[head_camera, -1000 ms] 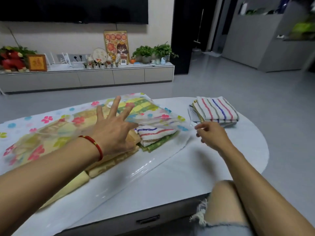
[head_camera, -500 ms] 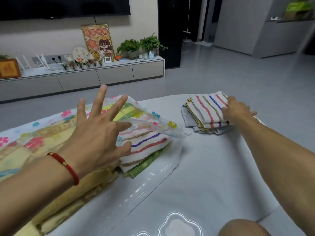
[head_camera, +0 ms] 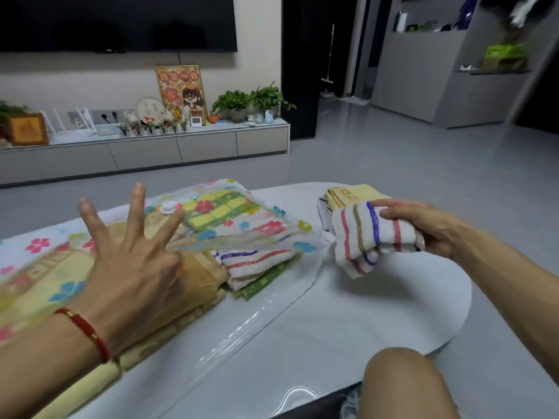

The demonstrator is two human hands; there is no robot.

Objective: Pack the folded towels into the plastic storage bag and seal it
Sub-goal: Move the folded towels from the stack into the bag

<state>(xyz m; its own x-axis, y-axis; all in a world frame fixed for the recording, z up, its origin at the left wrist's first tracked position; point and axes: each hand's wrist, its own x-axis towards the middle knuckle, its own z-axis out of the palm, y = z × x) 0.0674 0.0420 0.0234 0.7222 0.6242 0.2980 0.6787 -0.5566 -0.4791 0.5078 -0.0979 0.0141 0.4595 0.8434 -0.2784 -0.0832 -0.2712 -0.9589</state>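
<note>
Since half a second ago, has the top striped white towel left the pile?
Yes. The right hand holds the striped white towel lifted off the yellow towel pile, toward the floral plastic bag.

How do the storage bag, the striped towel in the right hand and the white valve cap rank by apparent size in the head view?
1. storage bag, clearly largest.
2. striped towel, gripped by the right hand.
3. white valve cap, smallest, although it lies farther from the camera.

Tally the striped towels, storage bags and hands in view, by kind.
Striped towels: 2, the held striped towel in the right hand and the bagged striped towel
Plastic storage bag: 1
Hands: 2, counting the left hand, fingers spread
Total: 5
</note>
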